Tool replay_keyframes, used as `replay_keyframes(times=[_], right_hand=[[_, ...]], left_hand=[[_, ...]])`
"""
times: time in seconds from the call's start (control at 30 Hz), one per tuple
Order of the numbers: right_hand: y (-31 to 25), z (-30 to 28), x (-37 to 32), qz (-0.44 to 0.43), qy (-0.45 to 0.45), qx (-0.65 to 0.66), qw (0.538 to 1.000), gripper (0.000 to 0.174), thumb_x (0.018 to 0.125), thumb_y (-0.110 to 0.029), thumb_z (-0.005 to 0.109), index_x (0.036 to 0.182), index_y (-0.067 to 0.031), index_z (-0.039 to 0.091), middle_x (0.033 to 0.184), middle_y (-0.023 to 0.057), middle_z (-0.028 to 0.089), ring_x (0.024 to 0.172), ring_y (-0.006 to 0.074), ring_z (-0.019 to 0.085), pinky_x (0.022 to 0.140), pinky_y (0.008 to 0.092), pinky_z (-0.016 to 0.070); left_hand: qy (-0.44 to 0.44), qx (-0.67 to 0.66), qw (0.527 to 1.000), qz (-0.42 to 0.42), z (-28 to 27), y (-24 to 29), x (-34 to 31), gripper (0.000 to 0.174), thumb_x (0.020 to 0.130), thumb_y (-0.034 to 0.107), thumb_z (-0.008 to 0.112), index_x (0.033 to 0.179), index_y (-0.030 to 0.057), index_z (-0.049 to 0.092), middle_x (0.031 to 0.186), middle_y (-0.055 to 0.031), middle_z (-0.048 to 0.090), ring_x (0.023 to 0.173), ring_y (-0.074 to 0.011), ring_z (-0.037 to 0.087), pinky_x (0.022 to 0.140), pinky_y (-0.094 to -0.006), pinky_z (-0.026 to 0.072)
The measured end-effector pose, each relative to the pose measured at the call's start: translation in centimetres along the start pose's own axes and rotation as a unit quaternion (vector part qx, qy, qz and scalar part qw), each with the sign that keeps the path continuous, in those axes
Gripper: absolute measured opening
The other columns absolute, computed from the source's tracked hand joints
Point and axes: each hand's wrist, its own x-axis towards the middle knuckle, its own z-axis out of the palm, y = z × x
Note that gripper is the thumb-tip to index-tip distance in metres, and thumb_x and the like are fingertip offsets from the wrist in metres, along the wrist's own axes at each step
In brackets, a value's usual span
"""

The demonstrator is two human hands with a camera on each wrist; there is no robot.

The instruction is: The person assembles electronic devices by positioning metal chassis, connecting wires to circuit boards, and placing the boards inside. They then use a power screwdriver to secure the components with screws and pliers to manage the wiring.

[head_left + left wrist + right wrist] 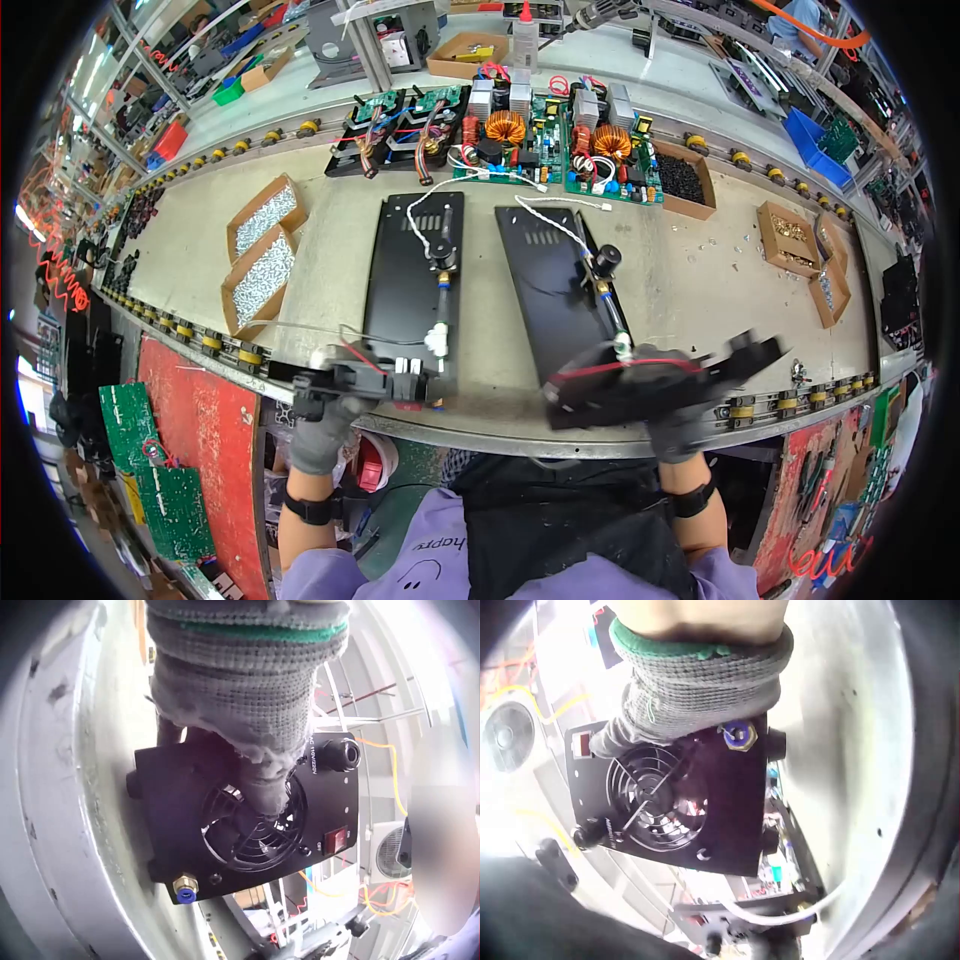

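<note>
Two flat, smooth black plates [395,270] are lying on the table [480,330], a strip of its surface showing between them. Over its metal near edge, the left hand [325,435], in knitted glove, is gripping the rigid left fan panel [176,787]; the right hand [680,425] is grasping the round-grilled right fan panel [731,810].

On the flat grey metal desk [700,270] before you, two long flat black metal plates [392,275] lie side by side, with rectangular green circuit boards [548,140] behind them. A brown cardboard box [712,190] of small black parts sits just right of the boards; two brown cardboard trays [297,214] of small silvery parts lie to your left, touching each other.
</note>
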Motion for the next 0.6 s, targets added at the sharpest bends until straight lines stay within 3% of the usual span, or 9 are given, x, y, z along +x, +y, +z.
replay_keyframes(times=[0.17,0.2,0.23,0.3,0.33,0.37,0.43,0.53,0.6], right_hand=[[-2.3,-9.1,-0.3,-0.055,-0.023,-0.081,0.995,0.01,0.096,-0.009,0.054,0.106,-0.0092,0.052,0.089,0.0036,0.055,0.081,0.018,0.055,0.079,0.041,0.0478],[-2.7,-9.5,-0.6,0.04,0.154,0.109,0.981,0.015,0.099,-0.015,0.05,0.112,-0.007,0.052,0.087,0.0035,0.055,0.081,0.0163,0.057,0.079,0.0369,0.0501],[-4.4,-6.6,3.5,0.061,-0.216,0.171,0.959,0.03,0.101,-0.024,0.047,0.123,-0.0047,0.051,0.093,0.0059,0.06,0.085,0.0171,0.063,0.082,0.034,0.0538],[-5.9,-1.8,4.2,0.016,0.189,-0.101,0.977,0.037,0.101,-0.033,0.045,0.123,-0.0039,0.053,0.095,0.0075,0.064,0.081,0.0192,0.065,0.076,0.0343,0.0563],[-6.7,-1.9,4.9,0.13,0.132,0.03,0.982,0.04,0.1,-0.036,0.047,0.124,-0.0047,0.055,0.099,0.0089,0.066,0.083,0.0193,0.066,0.071,0.0348,0.0566],[-6.0,-3.0,5.4,0.061,0.067,-0.203,0.975,0.047,0.1,-0.043,0.047,0.127,-0.0057,0.055,0.101,0.0081,0.066,0.085,0.0188,0.067,0.071,0.0339,0.0571],[-5.5,-3.7,6.8,0.124,0.109,-0.129,0.978,0.056,0.1,-0.052,0.045,0.131,-0.0055,0.054,0.104,0.0082,0.066,0.087,0.0196,0.067,0.072,0.0344,0.0576],[-6.0,-1.0,8.1,0.047,0.091,-0.197,0.975,0.073,0.099,-0.06,0.04,0.142,-0.001,0.043,0.126,0.0125,0.061,0.112,0.0219,0.06,0.095,0.0358,0.0491],[-6.6,0.7,8.5,0.026,0.059,-0.317,0.946,0.07,0.096,-0.045,0.052,0.147,-0.0008,0.035,0.128,0.0134,0.058,0.115,0.0205,0.056,0.098,0.0323,0.0444]], left_hand=[[0.08,0.051,0.992,0.083,0.8,9.9,1.7,0.075,0.071,0.033,0.087,0.127,-0.0001,0.05,0.103,-0.0076,0.066,0.087,-0.0177,0.066,0.076,-0.032,0.0575],[0.076,0.101,0.989,0.079,-0.7,10.8,2.2,0.081,0.072,0.032,0.087,0.132,-0.0023,0.046,0.102,-0.0096,0.067,0.09,-0.0193,0.067,0.076,-0.035,0.0589],[0.092,0.065,0.992,0.061,1.2,13.1,3.4,0.075,0.075,0.029,0.084,0.132,-0.0038,0.048,0.102,-0.0103,0.067,0.087,-0.0183,0.066,0.076,-0.0325,0.0573],[0.083,0.231,0.965,0.093,0.8,13.8,6.8,0.058,0.079,0.024,0.078,0.123,-0.0056,0.056,0.098,-0.0097,0.067,0.081,-0.0161,0.065,0.073,-0.0291,0.0543],[0.082,0.277,0.955,0.065,1.0,13.6,8.4,0.05,0.08,0.023,0.075,0.118,-0.0053,0.058,0.094,-0.0095,0.068,0.078,-0.0147,0.064,0.071,-0.0281,0.0527],[0.077,0.321,0.943,0.037,1.2,12.7,10.1,0.044,0.081,0.021,0.073,0.114,-0.005,0.061,0.09,-0.0092,0.068,0.075,-0.0132,0.063,0.069,-0.0271,0.0511],[0.073,0.466,0.882,0.019,1.0,9.7,13.2,0.042,0.081,0.024,0.072,0.113,-0.0004,0.063,0.075,-0.0119,0.066,0.064,-0.019,0.062,0.065,-0.0327,0.0511],[0.064,0.54,0.839,-0.011,3.6,8.7,15.5,0.043,0.08,0.024,0.073,0.115,0.0015,0.064,0.088,-0.0155,0.067,0.072,-0.0279,0.064,0.07,-0.0387,0.0519],[0.104,0.648,0.72,0.226,5.4,8.1,15.6,0.046,0.075,0.022,0.075,0.117,0.006,0.065,0.109,-0.016,0.064,0.091,-0.0339,0.063,0.08,-0.0424,0.0506]])
